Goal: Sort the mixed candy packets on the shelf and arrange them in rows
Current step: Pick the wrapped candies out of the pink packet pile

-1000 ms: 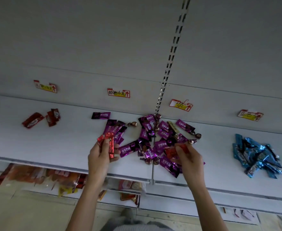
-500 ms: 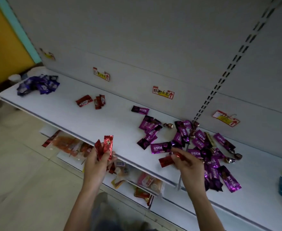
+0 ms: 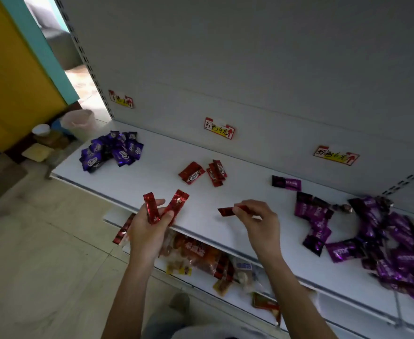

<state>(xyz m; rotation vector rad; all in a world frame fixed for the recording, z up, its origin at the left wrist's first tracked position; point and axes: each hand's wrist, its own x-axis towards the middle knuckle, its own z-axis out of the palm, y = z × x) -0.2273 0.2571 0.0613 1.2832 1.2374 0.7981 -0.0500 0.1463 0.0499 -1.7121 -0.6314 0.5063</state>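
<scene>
My left hand (image 3: 149,226) grips two red candy packets (image 3: 176,204) fanned upward at the front edge of the white shelf (image 3: 152,182). My right hand (image 3: 259,221) pinches one red packet (image 3: 226,211) just above the shelf. A small group of red packets (image 3: 204,172) lies further back under a red price label (image 3: 219,128). A heap of blue-purple packets (image 3: 113,151) sits at the shelf's left end. A big mixed pile of magenta-purple packets (image 3: 377,231) spreads over the right.
Price labels (image 3: 336,155) are stuck along the back panel. A lower shelf (image 3: 240,294) holds orange and red snack bags. A bin (image 3: 77,121) and small items stand on the floor at the left by a yellow wall.
The view has swung left, and both hands have moved left from the purple pile toward the red group. Each hand still carries its red packets.
</scene>
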